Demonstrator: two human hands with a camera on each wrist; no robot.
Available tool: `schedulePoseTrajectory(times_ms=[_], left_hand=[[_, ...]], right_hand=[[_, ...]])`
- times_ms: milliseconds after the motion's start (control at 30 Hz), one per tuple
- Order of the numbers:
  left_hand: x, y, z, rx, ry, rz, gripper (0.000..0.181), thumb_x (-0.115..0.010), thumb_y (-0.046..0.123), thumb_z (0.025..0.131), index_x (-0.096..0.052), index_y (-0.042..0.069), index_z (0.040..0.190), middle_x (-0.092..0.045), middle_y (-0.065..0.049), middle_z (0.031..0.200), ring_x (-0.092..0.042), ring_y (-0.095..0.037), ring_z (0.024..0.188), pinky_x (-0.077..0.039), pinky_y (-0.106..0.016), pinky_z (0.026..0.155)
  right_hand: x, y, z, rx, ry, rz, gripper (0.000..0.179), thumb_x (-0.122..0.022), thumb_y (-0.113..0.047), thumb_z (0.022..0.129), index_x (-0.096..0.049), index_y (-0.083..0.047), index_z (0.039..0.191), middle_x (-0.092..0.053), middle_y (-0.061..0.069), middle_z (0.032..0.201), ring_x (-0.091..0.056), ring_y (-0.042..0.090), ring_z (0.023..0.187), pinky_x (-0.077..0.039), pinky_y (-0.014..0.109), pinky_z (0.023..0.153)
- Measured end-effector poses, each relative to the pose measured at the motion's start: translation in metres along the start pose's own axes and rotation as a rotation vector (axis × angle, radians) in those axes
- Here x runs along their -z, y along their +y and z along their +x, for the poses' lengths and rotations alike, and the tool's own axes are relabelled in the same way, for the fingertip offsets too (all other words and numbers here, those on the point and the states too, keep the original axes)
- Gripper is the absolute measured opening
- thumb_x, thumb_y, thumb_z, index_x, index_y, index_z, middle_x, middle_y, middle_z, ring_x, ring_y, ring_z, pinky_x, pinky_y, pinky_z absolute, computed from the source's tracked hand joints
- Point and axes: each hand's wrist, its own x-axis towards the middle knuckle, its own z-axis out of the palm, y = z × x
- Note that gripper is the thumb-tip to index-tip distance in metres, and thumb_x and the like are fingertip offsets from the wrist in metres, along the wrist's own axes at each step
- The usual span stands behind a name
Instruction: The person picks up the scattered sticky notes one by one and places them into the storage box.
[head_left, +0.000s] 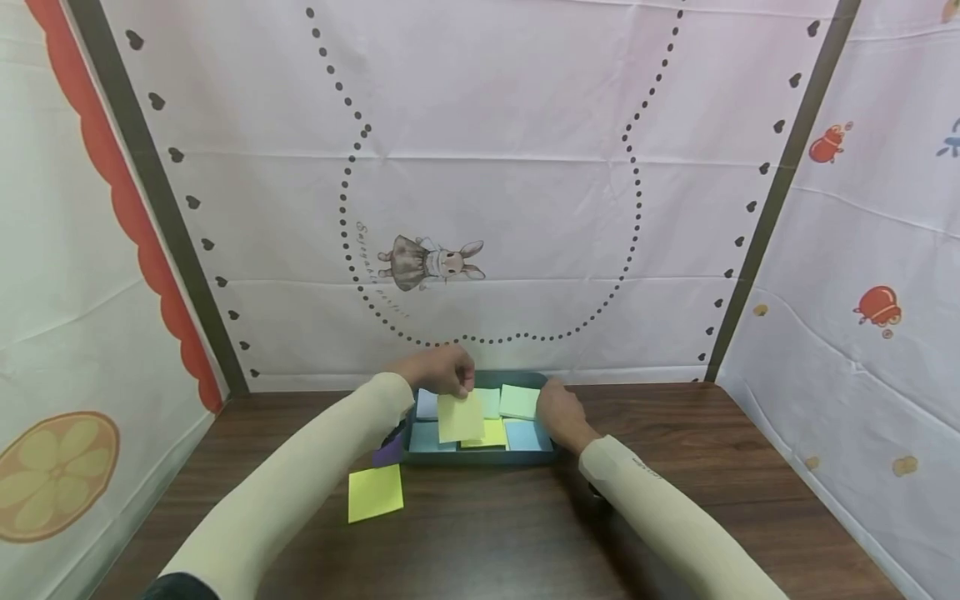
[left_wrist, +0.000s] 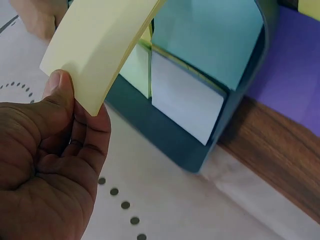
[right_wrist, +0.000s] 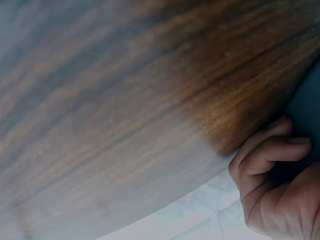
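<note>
Between thumb and fingers, my left hand (head_left: 437,370) pinches a pale yellow sticky note pad (head_left: 459,418) by one edge. In the left wrist view this pad (left_wrist: 102,42) is tilted over a dark teal box (left_wrist: 162,145). Inside the box (head_left: 480,457) sit two rows of sticky note pads, including a light blue pad (head_left: 528,435), a mint green pad (head_left: 519,402) and a bright yellow pad (head_left: 491,433). My right hand (head_left: 564,415) holds the box's right end. In the right wrist view its curled fingers (right_wrist: 270,152) meet the box wall.
Left of the box, a bright yellow sticky note pad (head_left: 375,493) lies on the dark wood table (head_left: 480,533). A purple pad (head_left: 387,452) lies right beside the box's left end. A printed white cloth (head_left: 495,208) hangs behind the table.
</note>
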Motion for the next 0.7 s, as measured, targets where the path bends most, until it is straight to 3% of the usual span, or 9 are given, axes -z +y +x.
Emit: schedulePoseTrajectory(times_ms=[367,700], left_hand=[[-0.023,0.011,0.014,0.003,0.007,0.006,0.015,-0.081,0.001,0.098,-0.074,0.011,0.09,-0.066,0.0,0.086,-0.058,-0.015,0.081,-0.049,-0.028,0.073],[-0.042,0.01,0.026,0.007,0.036,0.024,0.018,-0.081,-0.002,0.097,-0.073,0.01,0.086,-0.067,-0.001,0.084,-0.059,-0.016,0.079,-0.05,-0.029,0.072]], right_hand=[[0.012,-0.013,-0.013,-0.039,-0.024,0.045,0.032,-0.033,-0.009,0.118,-0.056,0.009,0.132,-0.07,0.019,0.094,-0.068,0.027,0.077,-0.063,0.046,0.067],[0.011,-0.012,-0.013,-0.038,-0.002,0.067,0.032,-0.034,-0.011,0.117,-0.056,0.008,0.131,-0.07,0.02,0.091,-0.067,0.028,0.074,-0.061,0.047,0.063]])
